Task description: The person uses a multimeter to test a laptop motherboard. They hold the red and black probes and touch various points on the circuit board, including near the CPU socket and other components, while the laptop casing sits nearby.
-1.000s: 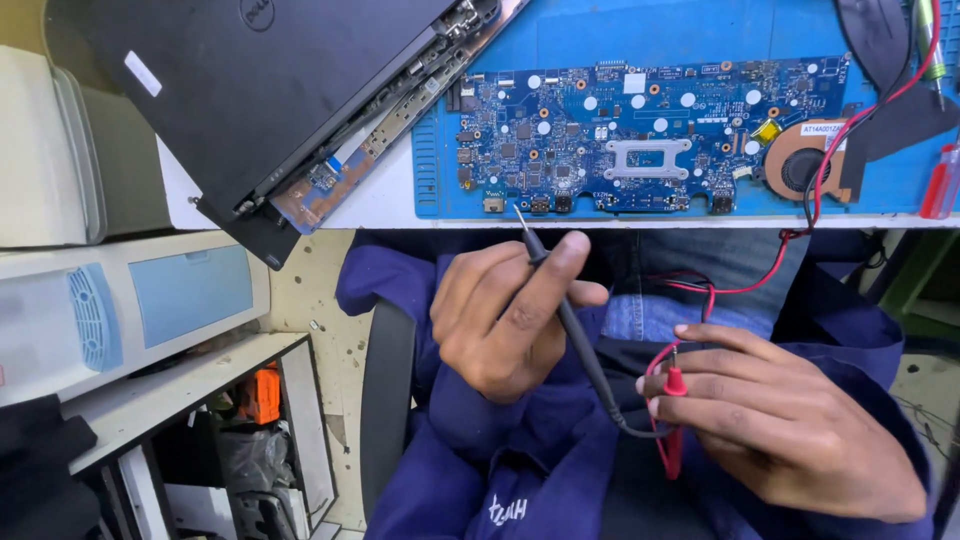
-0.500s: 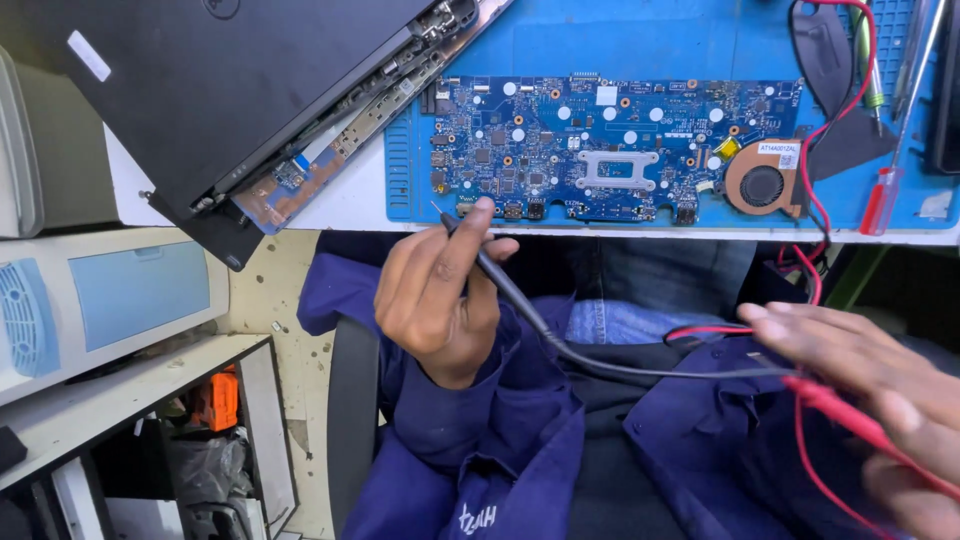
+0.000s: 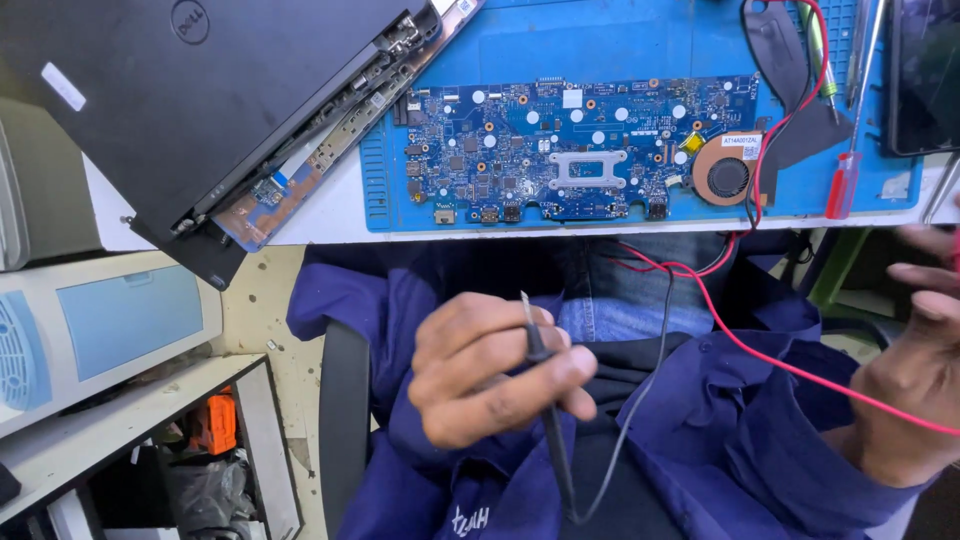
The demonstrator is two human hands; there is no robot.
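My left hand [image 3: 490, 370] is closed around a black test probe [image 3: 540, 385], its metal tip pointing up, held over my lap in front of the bench. Its black lead curls down and back up toward the bench. My right hand [image 3: 915, 380] is at the right edge, fingers spread, with a red test lead [image 3: 760, 350] running under it; whether it grips the lead is not clear. A blue laptop motherboard [image 3: 570, 150] with a copper-coloured fan [image 3: 728, 172] lies on a blue work mat [image 3: 600, 45] beyond both hands.
A black laptop case [image 3: 190, 100] with exposed internals lies tilted at the upper left. A red-handled screwdriver [image 3: 845, 170] and other tools rest on the mat's right side. A white device [image 3: 100, 320] and shelves with clutter stand at the left.
My left hand has drawn the black probe back from the board's edge toward my lap. My right hand has moved further right with the red lead.
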